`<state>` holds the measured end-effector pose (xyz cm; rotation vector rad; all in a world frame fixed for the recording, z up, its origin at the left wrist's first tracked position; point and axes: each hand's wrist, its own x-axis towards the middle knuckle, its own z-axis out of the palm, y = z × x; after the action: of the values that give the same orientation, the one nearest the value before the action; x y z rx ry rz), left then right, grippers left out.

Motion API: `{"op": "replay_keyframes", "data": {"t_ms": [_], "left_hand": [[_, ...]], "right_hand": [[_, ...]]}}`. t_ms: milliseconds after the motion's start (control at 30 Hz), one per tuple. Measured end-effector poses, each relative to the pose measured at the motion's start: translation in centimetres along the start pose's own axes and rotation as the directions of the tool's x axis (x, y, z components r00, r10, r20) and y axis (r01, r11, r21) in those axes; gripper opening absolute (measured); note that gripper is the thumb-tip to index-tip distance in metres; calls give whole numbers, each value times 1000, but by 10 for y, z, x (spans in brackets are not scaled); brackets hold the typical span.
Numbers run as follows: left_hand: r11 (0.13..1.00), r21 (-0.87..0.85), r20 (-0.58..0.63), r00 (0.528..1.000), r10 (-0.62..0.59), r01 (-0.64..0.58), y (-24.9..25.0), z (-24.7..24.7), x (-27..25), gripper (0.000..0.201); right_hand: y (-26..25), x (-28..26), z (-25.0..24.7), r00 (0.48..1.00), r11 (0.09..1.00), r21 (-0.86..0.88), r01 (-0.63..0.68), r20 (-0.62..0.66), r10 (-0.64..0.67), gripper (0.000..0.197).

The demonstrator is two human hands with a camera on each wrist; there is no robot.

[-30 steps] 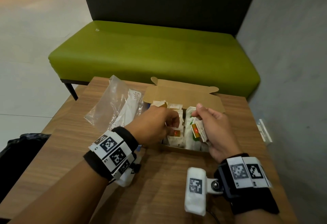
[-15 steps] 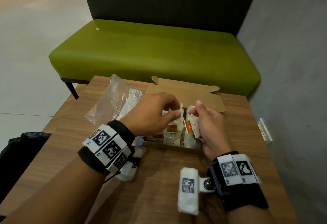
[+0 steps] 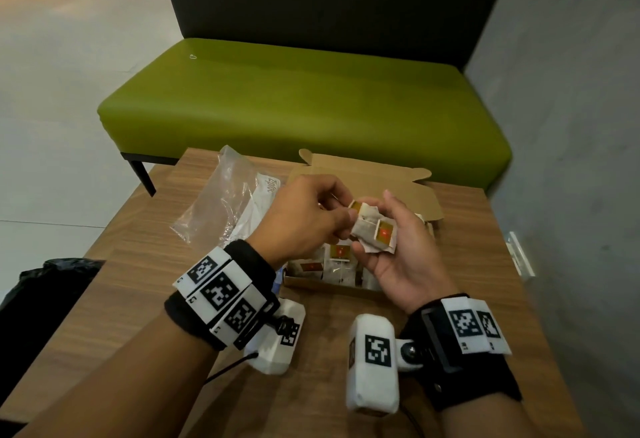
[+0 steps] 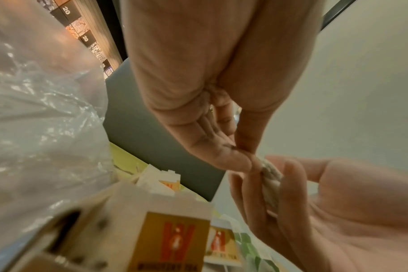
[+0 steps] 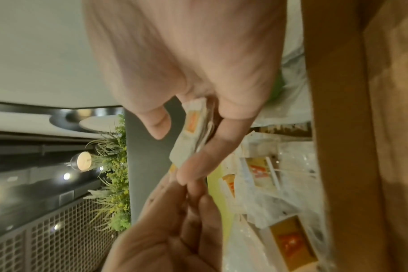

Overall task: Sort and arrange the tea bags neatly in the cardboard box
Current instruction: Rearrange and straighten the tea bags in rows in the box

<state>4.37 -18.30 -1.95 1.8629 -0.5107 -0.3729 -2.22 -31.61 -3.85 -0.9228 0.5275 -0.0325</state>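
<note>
Your right hand (image 3: 398, 257) cups a small stack of tea bags (image 3: 375, 231) above the box (image 3: 332, 283), fingers curled round it; your left hand (image 3: 308, 219) pinches the stack's edge. Pull too hard and the stack may fan apart, dropping bags askew onto the rows in the box

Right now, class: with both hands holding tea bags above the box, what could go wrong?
1. The small stack of tea bags is held loosely between the right hand and left hand; one might slip out.
2. Bags already in the cardboard box lean unevenly, so pushing more in may crumple them.
</note>
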Motion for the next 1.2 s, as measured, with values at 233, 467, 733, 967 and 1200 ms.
{"op": "replay_keyframes", "data": {"t_ms": [233, 467, 733, 967, 1200], "left_hand": [[995, -94, -105, 994, 6, -16, 3, -8, 1, 7], [961, -277, -137, 989, -58, 18, 9, -20, 2, 7], [862, 505, -141, 990, 27, 49, 4, -46, 0, 8], [805, 510, 136, 953, 273, -303, 12, -12, -6, 37], [839, 435, 85, 942, 323, -327, 10, -5, -2, 10]], "right_hand": [[-5, -4, -4, 998, 992, 128, -13, 60, 5, 7], [-11, -9, -1, 998, 975, 223, -17, 58, 5, 13], [-5, -2, 0, 996, 997, -26, 79, -30, -80, 29], [-4, -6, 7, 996, 990, -118, 76, 64, -69, 40], [-4, -4, 4, 997, 998, -54, 14, 71, -10, 52]]}}
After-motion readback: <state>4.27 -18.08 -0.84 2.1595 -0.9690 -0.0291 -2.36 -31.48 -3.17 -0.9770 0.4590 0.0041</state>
